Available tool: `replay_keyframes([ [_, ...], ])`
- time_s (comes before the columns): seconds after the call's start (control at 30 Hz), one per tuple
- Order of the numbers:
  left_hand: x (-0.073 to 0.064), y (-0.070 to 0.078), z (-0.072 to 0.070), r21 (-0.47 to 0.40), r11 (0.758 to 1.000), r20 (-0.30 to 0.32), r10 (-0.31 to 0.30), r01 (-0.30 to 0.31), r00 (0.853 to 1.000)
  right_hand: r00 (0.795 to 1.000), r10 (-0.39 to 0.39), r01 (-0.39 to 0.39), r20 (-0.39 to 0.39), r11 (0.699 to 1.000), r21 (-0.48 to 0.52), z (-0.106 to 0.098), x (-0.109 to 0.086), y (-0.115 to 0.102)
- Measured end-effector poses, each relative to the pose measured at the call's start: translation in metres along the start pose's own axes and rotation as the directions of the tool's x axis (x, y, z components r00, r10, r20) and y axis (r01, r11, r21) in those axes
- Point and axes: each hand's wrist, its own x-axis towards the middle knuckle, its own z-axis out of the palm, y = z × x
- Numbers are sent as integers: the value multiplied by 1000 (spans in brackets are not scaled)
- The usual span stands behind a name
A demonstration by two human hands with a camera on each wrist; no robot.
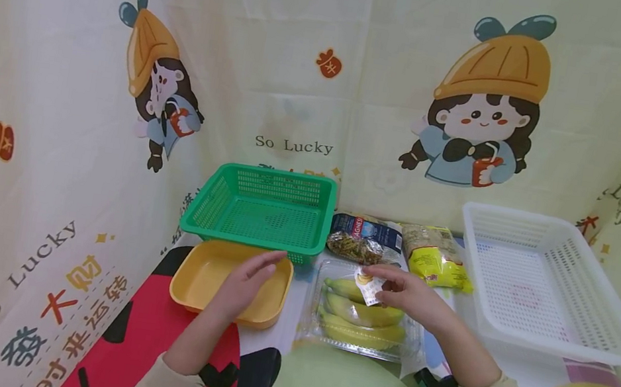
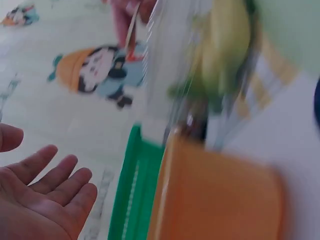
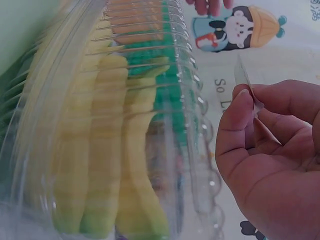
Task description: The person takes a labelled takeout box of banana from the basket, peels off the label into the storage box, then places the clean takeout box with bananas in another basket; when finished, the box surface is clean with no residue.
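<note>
Between thumb and fingers my right hand [image 1: 406,293] pinches a small white label [image 1: 370,287] with a banana picture on it. It is held over a clear plastic box [image 1: 312,314] of bananas [image 1: 359,331], whose lid looks down. In the right wrist view the label [image 3: 243,75] is seen edge-on, apart from the box's ridged side. My left hand [image 1: 244,281] hovers above the yellow basin [image 1: 196,273], fingers extended. The left wrist view shows that hand [image 2: 50,195] with spread fingers and nothing in it.
Behind the basin stands a green basket [image 1: 256,237]. A dark bag [image 1: 364,238] and a yellow bag [image 1: 438,259] of dry food lie behind the banana box. A white basket [image 1: 538,281] sits on the right. Printed curtains hang around the table.
</note>
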Motion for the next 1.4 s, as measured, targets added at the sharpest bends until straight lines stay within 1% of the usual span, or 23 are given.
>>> replay_keyframes([
  [0.1,0,-7,-36,5,1000,-51,-14,14,999,1000,4,-4,-2,1000,2,0,1,0],
  [0.27,-5,-29,-89,40,997,-119,-61,67,991,1000,8,-8,0,1000,-6,0,1,-1],
  [0.37,-8,-42,-117,99,987,-165,-107,124,980,1000,3,-3,-1,1000,-12,-1,1,0],
  [0.43,-8,-51,-133,117,976,-211,-156,183,965,1000,4,-4,-6,1000,-16,-1,0,0],
  [0.47,-8,-56,-139,116,969,-236,-187,219,954,1000,2,-2,-8,1000,-21,-1,0,0],
  [0.53,-5,-66,-149,99,952,-277,-255,291,926,1000,-7,7,-7,1000,-26,-2,0,1],
  [0.57,-4,-71,-153,84,942,-287,-290,325,913,1000,-8,8,-9,1000,-25,-2,0,1],
  [0.63,0,-82,-158,40,928,-263,-348,370,900,1000,-5,5,-10,1000,-22,-3,0,1],
  [0.7,3,-93,-160,-21,924,-209,-378,382,902,1000,-9,9,-10,1000,-21,-3,-1,1],
  [0.73,4,-98,-160,-41,925,-180,-378,377,908,1000,-10,10,-10,1000,-21,-3,-1,1],
  [0.8,7,-106,-160,-119,927,-114,-367,355,923,1000,-7,7,-9,1000,-19,-3,-1,0],
  [0.87,9,-113,-159,-202,925,-66,-340,321,938,1000,-1,1,-12,1000,-16,-2,-2,0],
  [0.9,10,-116,-158,-231,924,-48,-323,304,945,1000,4,-4,-13,1000,-11,-2,-3,0],
  [0.93,11,-118,-157,-258,922,-27,-306,289,952,1000,6,-6,-13,1000,-6,-2,-3,1],
  [0.97,12,-120,-156,-291,914,-6,-298,284,954,1000,10,-10,-14,1000,1,-2,-3,1],
  [1.03,13,-122,-154,-328,904,9,-287,274,958,1000,20,-19,-16,1000,15,-1,-3,1],
  [1.17,13,-122,-151,-377,887,24,-280,268,960,1000,22,-22,-15,1000,16,0,-3,3],
  [1.27,14,-122,-149,-407,874,14,-283,264,959,1000,26,-26,-10,1000,6,1,-3,3],
  [1.37,15,-122,-148,-416,871,1,-288,262,958,1000,31,-31,-3,1000,6,0,-3,3],
  [1.4,15,-122,-147,-411,873,-10,-292,262,956,1000,31,-31,-2,999,9,0,-2,3],
])
